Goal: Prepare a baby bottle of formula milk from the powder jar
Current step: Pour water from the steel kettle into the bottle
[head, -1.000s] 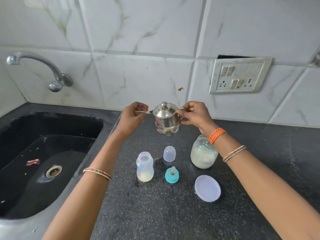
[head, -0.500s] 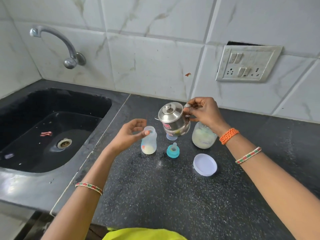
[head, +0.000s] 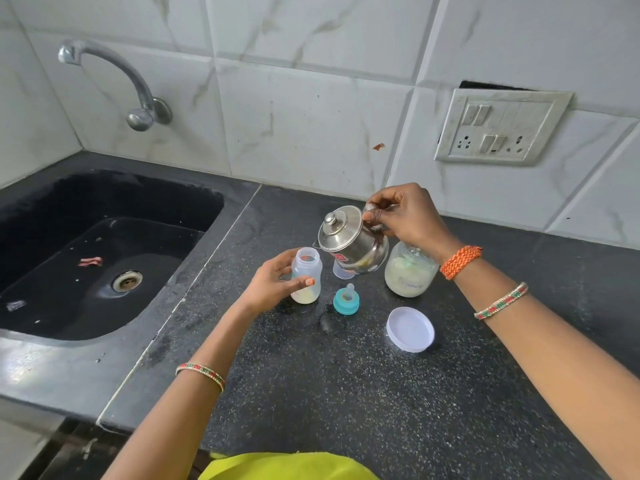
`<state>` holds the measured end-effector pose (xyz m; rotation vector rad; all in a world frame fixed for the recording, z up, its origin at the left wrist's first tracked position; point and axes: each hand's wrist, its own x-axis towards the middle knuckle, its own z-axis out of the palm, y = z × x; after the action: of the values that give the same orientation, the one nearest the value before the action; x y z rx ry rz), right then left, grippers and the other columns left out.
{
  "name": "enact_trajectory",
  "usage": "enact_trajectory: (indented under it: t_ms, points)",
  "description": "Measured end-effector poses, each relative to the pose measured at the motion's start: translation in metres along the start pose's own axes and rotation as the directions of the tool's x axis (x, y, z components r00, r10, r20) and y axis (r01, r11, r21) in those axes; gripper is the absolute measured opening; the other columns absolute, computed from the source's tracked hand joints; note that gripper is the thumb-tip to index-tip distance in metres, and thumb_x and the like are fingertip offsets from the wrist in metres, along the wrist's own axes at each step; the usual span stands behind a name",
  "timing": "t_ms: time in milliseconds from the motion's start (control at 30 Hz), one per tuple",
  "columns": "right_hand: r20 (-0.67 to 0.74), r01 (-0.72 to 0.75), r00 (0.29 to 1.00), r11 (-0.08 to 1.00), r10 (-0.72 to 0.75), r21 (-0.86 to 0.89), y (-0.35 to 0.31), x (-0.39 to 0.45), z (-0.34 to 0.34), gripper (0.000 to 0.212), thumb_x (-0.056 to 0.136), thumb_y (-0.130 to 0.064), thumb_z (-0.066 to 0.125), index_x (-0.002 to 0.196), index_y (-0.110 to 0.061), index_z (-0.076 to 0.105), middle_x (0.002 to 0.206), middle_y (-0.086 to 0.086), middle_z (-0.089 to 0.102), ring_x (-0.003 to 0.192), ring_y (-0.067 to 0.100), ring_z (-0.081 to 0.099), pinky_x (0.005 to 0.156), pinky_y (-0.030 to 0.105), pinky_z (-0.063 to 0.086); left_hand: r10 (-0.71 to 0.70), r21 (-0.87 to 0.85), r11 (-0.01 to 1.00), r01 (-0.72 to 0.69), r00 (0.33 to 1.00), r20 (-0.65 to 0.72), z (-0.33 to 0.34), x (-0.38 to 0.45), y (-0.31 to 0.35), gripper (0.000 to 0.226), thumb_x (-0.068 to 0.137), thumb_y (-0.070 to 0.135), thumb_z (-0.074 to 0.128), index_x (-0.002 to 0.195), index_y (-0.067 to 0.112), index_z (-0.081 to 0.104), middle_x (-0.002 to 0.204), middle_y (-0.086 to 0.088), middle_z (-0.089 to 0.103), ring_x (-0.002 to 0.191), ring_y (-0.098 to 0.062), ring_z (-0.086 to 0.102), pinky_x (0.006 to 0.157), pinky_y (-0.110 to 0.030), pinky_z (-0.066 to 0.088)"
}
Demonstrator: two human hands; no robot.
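Broadly, the dark speckled bench (head: 346, 393) filled the lower frame, with a black sink (head: 86, 258) set into it at 9 o'clock and a curved metal tap (head: 138, 98) on the tiled wall at 11 o'clock. A white switch and socket plate (head: 498, 129) sat on the wall at 2 o'clock.

Near the centre, the right hand (head: 405, 216) gripped the handle side of a lidded steel pot (head: 349, 240), held above the bench and tilted with its spout toward 9 o'clock, just over the open mouth of the baby bottle (head: 306, 275). The powder jar (head: 408, 271) stood open on the bench directly under the right wrist, at 3 o'clock from the bottle, partly filled with pale powder. Its round white lid (head: 410, 329) lay flat at 5 o'clock from the jar.

The left hand (head: 273, 282) curled around the bottle, thumb across its front, steadying it upright on the bench; a pale layer sat in the bottle's bottom. A teal teat ring (head: 346, 299) stood just beside the bottle at 4 o'clock. A clear cap (head: 341, 271) was partly hidden behind the pot.
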<state>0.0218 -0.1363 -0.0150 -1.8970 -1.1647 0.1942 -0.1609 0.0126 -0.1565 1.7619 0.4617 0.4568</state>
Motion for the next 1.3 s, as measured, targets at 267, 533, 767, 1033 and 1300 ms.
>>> enact_trajectory:
  t_ms: [267, 533, 767, 1033, 1300]
  points:
    - [-0.019, 0.072, 0.997, 0.985, -0.076, -0.158, -0.006, 0.005, -0.004, 0.013, 0.073, -0.014, 0.081, 0.084, -0.011, 0.075, 0.077, -0.001, 0.070, 0.081, 0.020, 0.069, 0.079, 0.045, 0.057, -0.018, 0.065, 0.998, 0.022, 0.998, -0.067, 0.003, -0.009, -0.027, 0.057, 0.070, 0.025, 0.080, 0.122, 0.026, 0.058, 0.115, 0.007, 0.068, 0.108, -0.010, 0.063, 0.100, -0.033, 0.047]
    - [-0.028, 0.103, 0.994, 0.975, -0.110, -0.199, -0.014, 0.009, -0.009, 0.015, 0.073, -0.016, 0.081, 0.086, -0.012, 0.075, 0.080, 0.001, 0.072, 0.082, 0.019, 0.069, 0.081, 0.046, 0.056, -0.028, 0.067, 0.997, 0.033, 0.997, -0.076, 0.002, -0.008, -0.029, 0.054, 0.066, 0.023, 0.081, 0.116, 0.021, 0.062, 0.107, 0.010, 0.069, 0.102, -0.009, 0.066, 0.099, -0.035, 0.049]
    - [0.008, 0.141, 0.990, 0.959, -0.143, -0.246, -0.017, 0.010, -0.005, 0.015, 0.075, -0.016, 0.079, 0.089, -0.012, 0.075, 0.078, -0.003, 0.070, 0.082, 0.017, 0.068, 0.081, 0.046, 0.057, -0.010, 0.099, 0.995, 0.019, 0.995, -0.096, 0.004, -0.009, -0.032, 0.056, 0.070, 0.021, 0.080, 0.122, 0.014, 0.061, 0.112, 0.003, 0.069, 0.103, -0.009, 0.065, 0.098, -0.032, 0.049]
    - [0.023, 0.148, 0.989, 0.948, -0.147, -0.283, -0.021, 0.014, -0.004, 0.015, 0.076, -0.018, 0.079, 0.089, -0.013, 0.076, 0.077, -0.004, 0.068, 0.081, 0.017, 0.068, 0.081, 0.045, 0.057, 0.004, 0.110, 0.994, 0.008, 0.994, -0.112, 0.005, -0.009, -0.033, 0.055, 0.071, 0.018, 0.080, 0.122, 0.015, 0.061, 0.111, 0.004, 0.069, 0.102, -0.007, 0.066, 0.097, -0.030, 0.050]
    - [0.007, 0.152, 0.988, 0.947, -0.157, -0.283, -0.026, 0.018, -0.010, 0.012, 0.075, -0.018, 0.079, 0.087, -0.016, 0.076, 0.074, -0.007, 0.069, 0.079, 0.016, 0.069, 0.079, 0.046, 0.057, 0.007, 0.110, 0.994, 0.006, 0.993, -0.118, 0.005, -0.008, -0.033, 0.056, 0.071, 0.018, 0.080, 0.123, 0.015, 0.061, 0.110, 0.006, 0.068, 0.101, -0.006, 0.065, 0.094, -0.024, 0.050]
